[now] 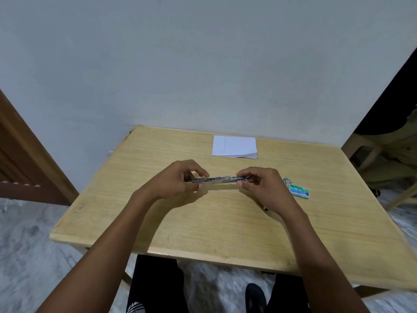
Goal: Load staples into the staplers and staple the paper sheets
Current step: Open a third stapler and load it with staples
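A small metal stapler (217, 179) with blue parts is swung fully open into a long flat line, held a little above the wooden table (203, 222). My left hand (178, 180) grips its left end and my right hand (259, 184) pinches its right end. A green staple box (299, 190) lies on the table just right of my right hand, with a few loose staples (286, 180) at its far corner. A stack of white paper sheets (234, 146) lies flat near the table's far edge, beyond both hands.
The table stands against a pale wall (203, 64). A wooden door frame (27, 159) is at the left and a plastic chair (388, 154) at the right. My legs and a dark shoe (255, 297) show below the near edge.
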